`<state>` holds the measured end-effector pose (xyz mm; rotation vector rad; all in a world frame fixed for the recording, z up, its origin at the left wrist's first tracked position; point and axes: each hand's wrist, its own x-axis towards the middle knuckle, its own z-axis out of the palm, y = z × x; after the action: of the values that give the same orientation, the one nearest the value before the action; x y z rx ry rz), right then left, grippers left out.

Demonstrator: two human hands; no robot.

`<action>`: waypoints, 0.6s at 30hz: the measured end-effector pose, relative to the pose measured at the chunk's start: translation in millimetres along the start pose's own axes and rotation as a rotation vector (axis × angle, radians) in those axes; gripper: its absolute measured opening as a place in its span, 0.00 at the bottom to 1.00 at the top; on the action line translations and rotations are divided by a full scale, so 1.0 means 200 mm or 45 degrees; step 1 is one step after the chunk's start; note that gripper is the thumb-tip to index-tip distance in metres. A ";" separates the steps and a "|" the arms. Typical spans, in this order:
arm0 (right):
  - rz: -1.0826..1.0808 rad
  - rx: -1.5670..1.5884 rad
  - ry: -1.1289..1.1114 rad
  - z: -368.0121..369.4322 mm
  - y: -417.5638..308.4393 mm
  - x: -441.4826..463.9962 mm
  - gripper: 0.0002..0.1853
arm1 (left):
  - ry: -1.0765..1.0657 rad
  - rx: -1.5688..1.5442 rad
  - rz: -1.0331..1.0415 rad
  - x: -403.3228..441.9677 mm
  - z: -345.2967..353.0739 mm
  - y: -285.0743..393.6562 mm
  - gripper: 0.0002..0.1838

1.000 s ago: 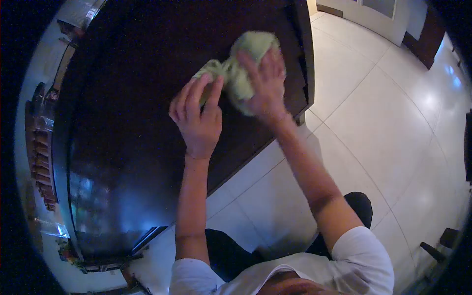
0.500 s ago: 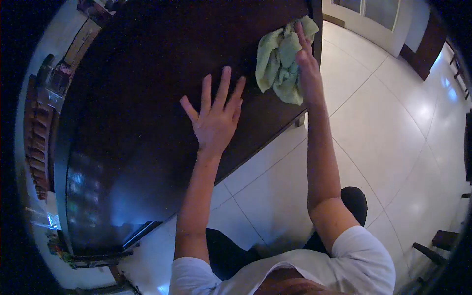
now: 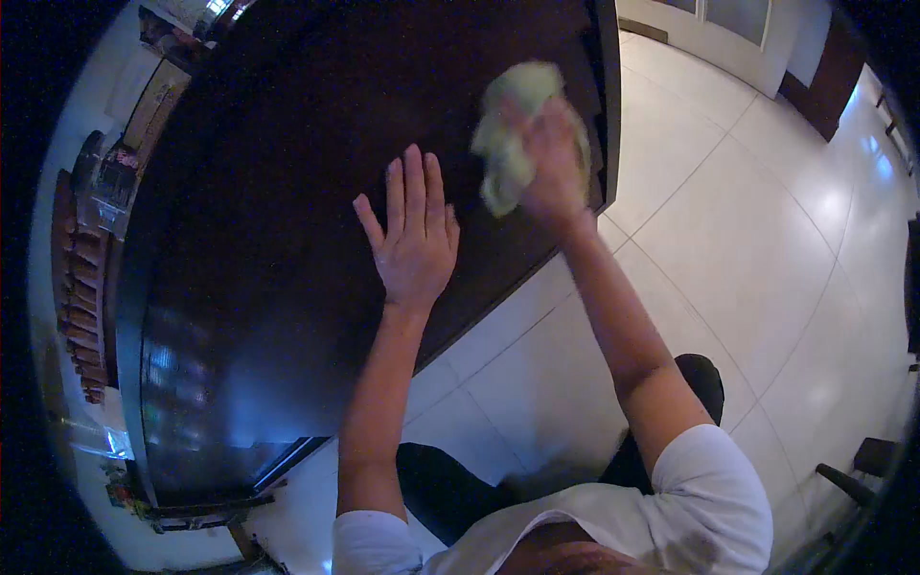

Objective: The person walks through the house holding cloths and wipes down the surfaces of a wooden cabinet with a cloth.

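Observation:
A dark, glossy table (image 3: 287, 287) spreads out in front of me. My left hand (image 3: 415, 244) lies flat on its top near the front edge, palm down and fingers stretched, holding nothing. Over to the right, my right hand (image 3: 554, 171) presses on a crumpled light green cloth (image 3: 508, 115) near the table's right end. The hand and cloth are blurred by motion. Part of the cloth is hidden beneath the hand.
Pale tiled floor (image 3: 728, 230) surrounds the table on the right and front. A white door (image 3: 728, 38) with panes stands at the upper right. Dark chair parts (image 3: 848, 484) show at the lower right. Along the left, a brown slatted object (image 3: 84, 297) lies beyond the table.
My right hand has moved left and toward me with the cloth, away from the right edge. The fingers of my left hand have drawn closer together.

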<state>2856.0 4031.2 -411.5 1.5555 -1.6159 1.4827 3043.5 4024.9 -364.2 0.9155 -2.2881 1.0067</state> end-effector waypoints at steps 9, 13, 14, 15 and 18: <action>0.110 0.215 -0.007 0.10 -0.16 -0.19 0.34 | -0.049 0.074 -0.025 0.02 -0.02 0.03 0.28; 0.232 0.311 0.206 0.03 0.02 -0.07 0.39 | 0.045 0.090 -0.018 0.01 0.00 0.06 0.29; 0.395 0.332 0.343 0.02 0.05 0.01 0.40 | 0.040 0.099 -0.006 0.01 0.01 0.06 0.29; 0.555 0.350 0.480 0.02 0.05 0.06 0.40 | 0.037 0.108 0.004 0.01 0.00 0.07 0.30; 0.563 0.418 0.536 0.08 -0.10 0.01 0.40 | 0.022 0.127 0.032 0.00 0.02 0.07 0.30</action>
<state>2879.2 4021.7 -407.8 0.9582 -1.5743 2.2279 3032.9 4028.6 -372.3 0.9165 -2.2578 1.1435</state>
